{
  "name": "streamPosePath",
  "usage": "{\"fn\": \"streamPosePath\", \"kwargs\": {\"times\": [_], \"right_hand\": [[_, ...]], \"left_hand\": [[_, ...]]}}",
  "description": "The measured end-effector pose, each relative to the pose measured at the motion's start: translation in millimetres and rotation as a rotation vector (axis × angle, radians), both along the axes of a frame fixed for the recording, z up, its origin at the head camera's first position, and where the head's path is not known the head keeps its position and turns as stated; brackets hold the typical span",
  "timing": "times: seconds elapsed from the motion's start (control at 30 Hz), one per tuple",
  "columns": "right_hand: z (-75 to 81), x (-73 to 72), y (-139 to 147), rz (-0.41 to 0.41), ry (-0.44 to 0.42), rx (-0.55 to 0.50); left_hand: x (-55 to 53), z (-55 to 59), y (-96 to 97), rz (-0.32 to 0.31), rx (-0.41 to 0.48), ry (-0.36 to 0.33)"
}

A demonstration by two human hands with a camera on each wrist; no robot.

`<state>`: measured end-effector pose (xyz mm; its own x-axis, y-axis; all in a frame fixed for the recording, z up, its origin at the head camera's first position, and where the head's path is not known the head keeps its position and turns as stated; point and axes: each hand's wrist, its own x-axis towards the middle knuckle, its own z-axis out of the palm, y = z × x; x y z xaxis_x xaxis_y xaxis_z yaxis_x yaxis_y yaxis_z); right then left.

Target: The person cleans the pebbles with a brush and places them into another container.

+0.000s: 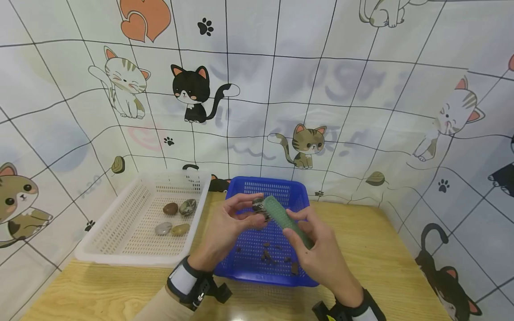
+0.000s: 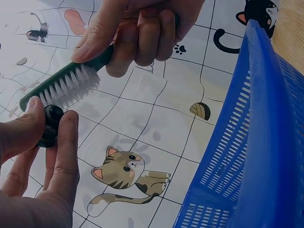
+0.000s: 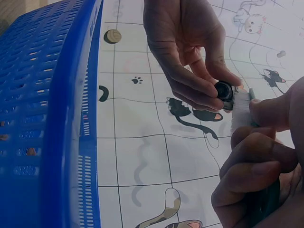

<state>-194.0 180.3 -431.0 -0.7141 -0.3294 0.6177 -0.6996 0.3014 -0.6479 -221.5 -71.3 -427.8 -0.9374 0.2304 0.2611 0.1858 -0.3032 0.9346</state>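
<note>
Over the blue basket (image 1: pixel 265 277), my left hand (image 1: pixel 225 229) pinches a dark, pale-streaked stone (image 1: pixel 259 205) between thumb and fingers. In the left wrist view the stone (image 2: pixel 51 124) looks glossy and nearly black. My right hand (image 1: pixel 321 249) grips a green brush (image 1: pixel 283 216) by its handle, thumb laid along its back. White bristles (image 2: pixel 73 85) face the stone, and the brush head's tip is right at it. The right wrist view shows the bristles (image 3: pixel 241 111) beside the stone (image 3: pixel 225 92), with most of the handle hidden in my fingers.
At the left a white basket (image 1: pixel 132 256) holds several stones, among them a brown one (image 1: pixel 170 208) and a yellowish one (image 1: pixel 180 229). Small brown fragments (image 1: pixel 267 256) lie in the blue basket. Both stand on a wooden table (image 1: pixel 361 240) before a cat-patterned sheet (image 1: pixel 249 111).
</note>
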Motion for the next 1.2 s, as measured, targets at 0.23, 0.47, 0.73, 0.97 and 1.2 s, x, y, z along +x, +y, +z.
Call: {"fn": "streamPosePath", "kwargs": {"times": [0.23, 0.47, 0.73, 0.97, 1.2], "right_hand": [[-0.1, 1.6, -7, 0.053, 0.055, -0.025], [1.0, 0.4, -6, 0.015, 0.038, -0.037], [0.4, 5.2, -10, 0.082, 0.021, -0.072], [1.9, 6.7, -11, 0.064, 0.026, -0.089], [1.8, 4.6, -9, 0.029, -0.040, -0.088]], "left_hand": [[0.8, -2.3, 3.7, -0.003, -0.071, -0.006], [1.6, -3.3, 5.3, -0.050, -0.032, 0.026], [2.0, -0.3, 4.0, 0.013, -0.003, -0.005], [3.1, -2.9, 9.8, 0.003, -0.088, 0.013], [5.8, -3.1, 7.1, -0.001, -0.059, 0.007]]}}
